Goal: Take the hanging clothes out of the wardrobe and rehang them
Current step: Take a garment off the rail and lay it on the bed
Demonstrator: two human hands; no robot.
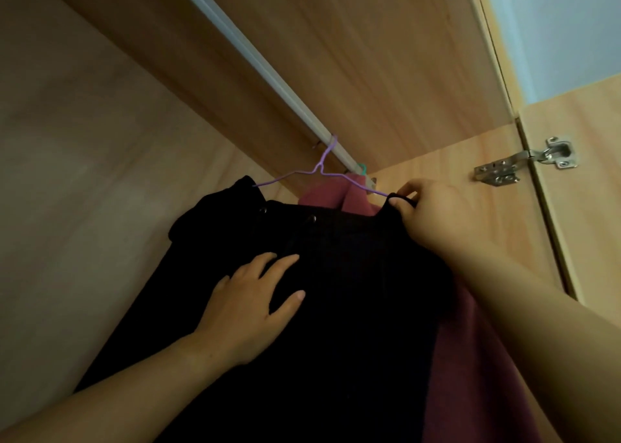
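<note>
The right grip is clenched on the black garment: thumb and forefinger pinch the top edge of its shoulder, right where one arm of the purple hanger ends. Whether the fingers also catch the wire itself I cannot tell. The left grip is released, lying flat on the front of the garment with its fingers spread and straight, below two small dark buttons.

The black garment hangs inside the wardrobe on the purple hanger. Its other shoulder sits bunched over the far arm of the hanger. The hanger's hook is looped over the white rail, which runs diagonally under the wooden top panel.

Just behind the black garment hangs a maroon garment, touching it. Its collar shows above the black neckline. A green hook sits on the rail just beyond the purple one, near the side wall.

Further out, a metal hinge joins that wall to the wardrobe door, which stands ajar.
</note>
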